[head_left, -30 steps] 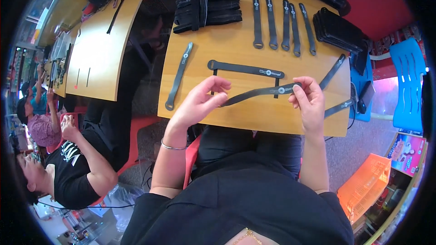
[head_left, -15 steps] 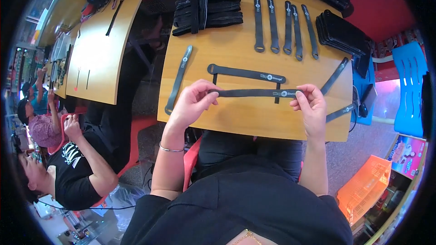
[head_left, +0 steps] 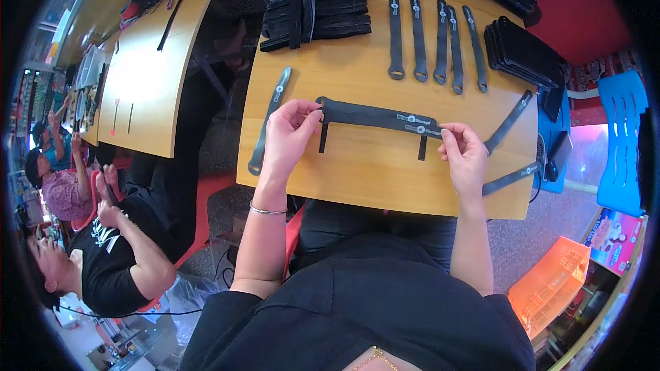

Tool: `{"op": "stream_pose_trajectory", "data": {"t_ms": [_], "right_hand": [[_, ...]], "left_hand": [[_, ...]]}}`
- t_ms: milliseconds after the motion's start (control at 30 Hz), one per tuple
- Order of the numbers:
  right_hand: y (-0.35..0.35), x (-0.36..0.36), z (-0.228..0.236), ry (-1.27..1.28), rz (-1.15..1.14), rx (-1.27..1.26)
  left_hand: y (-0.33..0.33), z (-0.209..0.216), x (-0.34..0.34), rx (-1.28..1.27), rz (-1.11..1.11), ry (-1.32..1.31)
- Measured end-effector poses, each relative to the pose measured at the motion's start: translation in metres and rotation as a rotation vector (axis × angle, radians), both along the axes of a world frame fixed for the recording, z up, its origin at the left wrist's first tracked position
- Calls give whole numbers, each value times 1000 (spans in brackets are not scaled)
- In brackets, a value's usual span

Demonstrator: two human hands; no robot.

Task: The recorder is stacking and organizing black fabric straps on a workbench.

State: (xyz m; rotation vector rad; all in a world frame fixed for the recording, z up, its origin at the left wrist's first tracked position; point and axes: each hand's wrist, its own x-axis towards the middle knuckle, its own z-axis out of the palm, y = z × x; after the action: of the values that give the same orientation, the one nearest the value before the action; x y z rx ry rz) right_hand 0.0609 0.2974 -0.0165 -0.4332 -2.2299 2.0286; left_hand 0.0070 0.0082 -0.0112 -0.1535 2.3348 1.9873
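Note:
My left hand point(head_left: 292, 134) pinches the left end of a dark grey printed strap point(head_left: 392, 125) between thumb and fingertips. The thumb and fingers of my right hand point(head_left: 465, 156) close on its right end. Stretched between them, this strap lies right along the near edge of a second strap point(head_left: 375, 111), partly overlapping it. Two thin black strips, a left one point(head_left: 323, 141) and a right one point(head_left: 422, 150), stick out crosswise from under the pair. Beside my left hand another grey strap point(head_left: 273, 113) with a slotted end rests on the table.
Several grey straps point(head_left: 441, 45) are laid out on the wooden table point(head_left: 371, 182), two more at its right side. Black strap bundles point(head_left: 347, 10) and a black stack point(head_left: 522, 55) stand farther back. An orange crate point(head_left: 550, 282) is at lower right. A co-worker point(head_left: 117, 254) sits at left.
Both hands have moved the held strap away from me, up against the second strap. More of the two thin strips now shows on the near side. The co-worker's hands have shifted.

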Motion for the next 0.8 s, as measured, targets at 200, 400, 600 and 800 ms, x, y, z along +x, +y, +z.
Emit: {"op": "stream_pose_trajectory", "data": {"t_ms": [200,400,600,800], "right_hand": [[-1,-1,-11,2,13,30],[-7,-4,-8,23,-31,71],[-9,-5,-8,32,-22,91],[-10,-5,-9,33,-29,99]], "left_hand": [[-3,-15,-6,-165,41,74],[-1,-19,-9,-166,91,107],[-1,-21,-10,-175,106,106],[4,-15,-10,-249,126,114]]}}
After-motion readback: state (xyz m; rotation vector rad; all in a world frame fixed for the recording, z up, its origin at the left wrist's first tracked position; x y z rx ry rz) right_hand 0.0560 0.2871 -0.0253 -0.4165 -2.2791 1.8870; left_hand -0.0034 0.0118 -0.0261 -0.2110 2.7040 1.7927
